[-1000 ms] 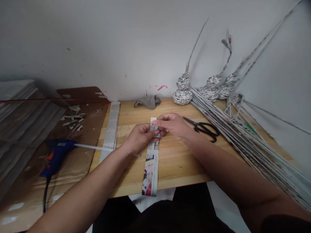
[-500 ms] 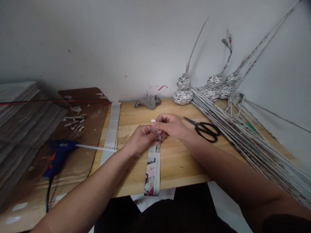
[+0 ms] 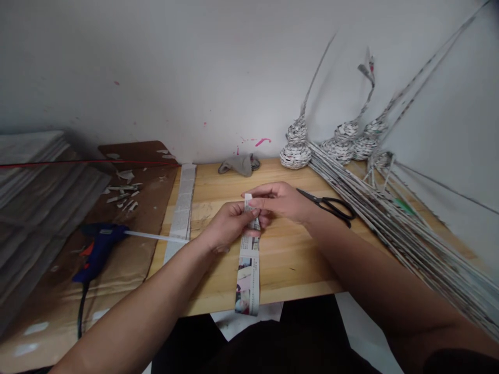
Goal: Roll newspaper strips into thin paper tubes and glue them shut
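A strip of printed newspaper (image 3: 248, 275) hangs down over the front edge of the wooden table (image 3: 296, 249). Its upper end is pinched between the thumb and fingers of my left hand (image 3: 233, 222). Opposite it, my right hand (image 3: 277, 203) has its thumb on the front of the same strip near the top, fingers behind. Beside my right wrist lie black scissors (image 3: 331, 205), partly covered by my forearm. To the left of my left hand, a stack of newspaper strips (image 3: 181, 208) lies flat on the table.
A blue glue gun (image 3: 102, 246) with a white stick rests on cardboard (image 3: 128, 270) at left, near paper scraps (image 3: 122, 195) and a tall paper stack (image 3: 50, 208). At right are woven paper gourds (image 3: 295, 150) and long paper tubes (image 3: 374, 218). A grey cloth (image 3: 241, 165) lies at the back.
My right hand has shifted slightly right and its fingers have straightened along the strip's top. My left hand keeps its pinch. The whole view has moved a little.
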`<action>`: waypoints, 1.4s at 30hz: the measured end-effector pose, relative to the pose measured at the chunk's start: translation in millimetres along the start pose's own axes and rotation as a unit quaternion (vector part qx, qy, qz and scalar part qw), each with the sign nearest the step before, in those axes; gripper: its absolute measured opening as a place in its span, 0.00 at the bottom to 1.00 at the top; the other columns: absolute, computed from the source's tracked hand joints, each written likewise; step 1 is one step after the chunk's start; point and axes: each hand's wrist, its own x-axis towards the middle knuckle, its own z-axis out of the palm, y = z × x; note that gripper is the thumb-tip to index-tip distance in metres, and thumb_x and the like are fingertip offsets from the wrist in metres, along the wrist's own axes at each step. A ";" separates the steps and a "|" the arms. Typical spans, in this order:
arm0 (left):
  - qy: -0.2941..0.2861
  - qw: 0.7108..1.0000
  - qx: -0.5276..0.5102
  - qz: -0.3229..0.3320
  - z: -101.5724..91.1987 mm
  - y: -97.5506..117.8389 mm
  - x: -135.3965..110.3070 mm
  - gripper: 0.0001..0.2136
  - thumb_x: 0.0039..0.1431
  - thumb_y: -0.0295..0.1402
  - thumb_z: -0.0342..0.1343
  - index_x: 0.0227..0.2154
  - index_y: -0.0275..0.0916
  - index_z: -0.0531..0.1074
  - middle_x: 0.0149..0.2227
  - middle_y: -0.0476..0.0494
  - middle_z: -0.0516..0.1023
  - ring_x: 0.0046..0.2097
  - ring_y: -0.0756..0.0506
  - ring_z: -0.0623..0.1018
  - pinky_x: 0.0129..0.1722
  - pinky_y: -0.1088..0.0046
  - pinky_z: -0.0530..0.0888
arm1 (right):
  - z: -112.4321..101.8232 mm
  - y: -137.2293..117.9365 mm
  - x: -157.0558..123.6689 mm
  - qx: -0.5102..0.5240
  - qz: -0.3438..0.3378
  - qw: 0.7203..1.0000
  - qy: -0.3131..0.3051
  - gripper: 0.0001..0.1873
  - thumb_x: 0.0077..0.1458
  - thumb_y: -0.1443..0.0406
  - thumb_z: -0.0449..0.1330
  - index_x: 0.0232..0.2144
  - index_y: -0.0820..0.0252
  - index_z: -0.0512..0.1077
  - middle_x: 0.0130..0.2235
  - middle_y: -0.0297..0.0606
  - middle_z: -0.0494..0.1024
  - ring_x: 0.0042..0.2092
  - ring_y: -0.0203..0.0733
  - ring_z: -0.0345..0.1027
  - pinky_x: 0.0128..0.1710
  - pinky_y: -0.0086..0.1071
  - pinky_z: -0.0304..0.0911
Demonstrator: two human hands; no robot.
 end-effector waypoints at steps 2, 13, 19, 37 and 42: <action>-0.004 1.000 0.004 -0.002 -0.5 -0.8 0.7 0.14 0.53 0.42 0.64 0.33 0.34 0.79 0.34 0.40 0.80 0.37 0.47 0.78 0.34 0.70 0.77 | 0.9 -0.5 -1.2 -0.040 -0.004 0.999 -0.005 0.17 0.53 0.55 0.66 0.35 0.65 0.76 0.20 0.31 0.72 0.20 0.31 0.64 0.19 0.25 0.62; -0.033 0.999 0.007 0.014 2.1 -2.6 0.3 0.14 0.54 0.41 0.64 0.37 0.34 0.79 0.37 0.37 0.82 0.42 0.44 0.79 0.45 0.65 0.75 | 6.3 2.7 1.8 0.009 0.027 0.998 0.062 0.18 0.43 0.55 0.72 0.25 0.62 0.71 0.16 0.28 0.70 0.14 0.29 0.59 0.12 0.23 0.59; -0.043 0.998 0.038 0.016 2.9 -3.6 0.0 0.14 0.54 0.40 0.65 0.39 0.37 0.80 0.40 0.39 0.82 0.43 0.45 0.79 0.47 0.66 0.74 | 12.2 0.3 1.1 0.046 0.065 0.992 0.097 0.22 0.35 0.57 0.76 0.24 0.61 0.69 0.15 0.26 0.68 0.13 0.28 0.58 0.10 0.22 0.57; -0.071 0.997 0.016 -0.008 4.1 0.6 -2.9 0.14 0.58 0.41 0.60 0.39 0.35 0.79 0.39 0.38 0.82 0.42 0.46 0.80 0.43 0.67 0.76 | 6.6 1.8 -1.1 0.055 0.035 0.998 0.015 0.18 0.47 0.54 0.70 0.27 0.59 0.67 0.14 0.24 0.65 0.13 0.31 0.59 0.11 0.24 0.59; -0.069 0.997 0.036 -0.006 6.4 0.9 -4.2 0.13 0.57 0.40 0.62 0.39 0.35 0.79 0.40 0.38 0.82 0.44 0.45 0.80 0.45 0.66 0.75 | 9.8 5.1 0.3 0.096 0.077 0.992 0.039 0.20 0.44 0.56 0.72 0.27 0.58 0.65 0.15 0.23 0.66 0.13 0.28 0.55 0.10 0.23 0.56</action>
